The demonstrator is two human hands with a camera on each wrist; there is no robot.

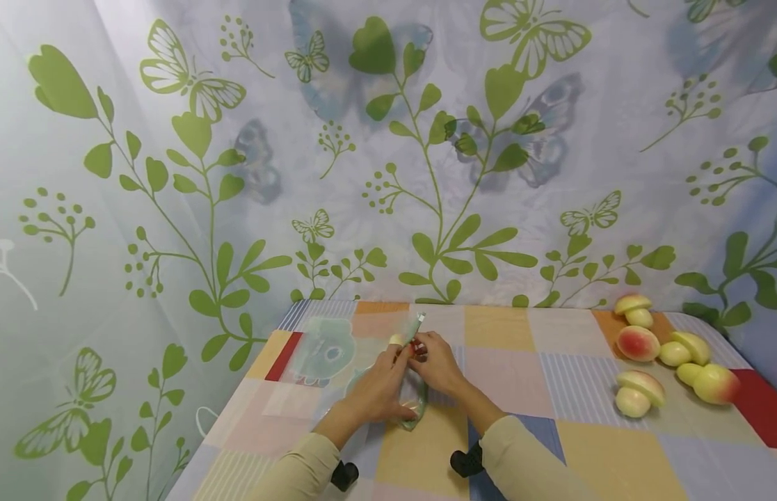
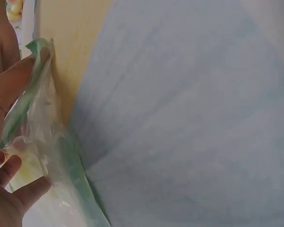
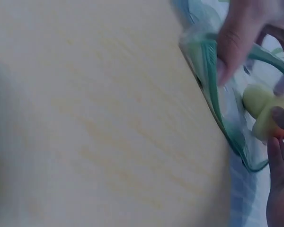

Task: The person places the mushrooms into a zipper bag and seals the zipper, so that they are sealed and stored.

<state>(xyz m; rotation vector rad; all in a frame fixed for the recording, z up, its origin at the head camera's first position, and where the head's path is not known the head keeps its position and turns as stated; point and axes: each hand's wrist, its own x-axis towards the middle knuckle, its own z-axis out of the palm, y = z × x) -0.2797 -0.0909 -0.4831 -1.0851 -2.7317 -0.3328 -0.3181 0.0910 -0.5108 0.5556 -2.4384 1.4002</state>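
Observation:
A clear zip bag with a green rim (image 3: 213, 90) lies with its mouth held open between the hands. My left hand (image 1: 378, 379) is stretched across the mouth, its thumb (image 3: 232, 47) hooked over the near rim and its fingers by the far side. My right hand (image 1: 437, 362) reaches to the mouth from the right. Its fingers pinch a pale yellow toy mushroom (image 3: 264, 124) with a red patch. Beside it another pale yellow rounded piece (image 3: 255, 98) shows at the bag. In the left wrist view the left fingers (image 2: 33, 191) spread against the clear plastic.
Several yellow and red toy mushrooms (image 1: 638, 344) lie in a group at the table's right side. Another clear bag with a green print (image 1: 325, 351) lies flat at the back left. A patchwork cloth (image 1: 501, 362) covers the table, and a patterned curtain (image 1: 338, 174) hangs behind it.

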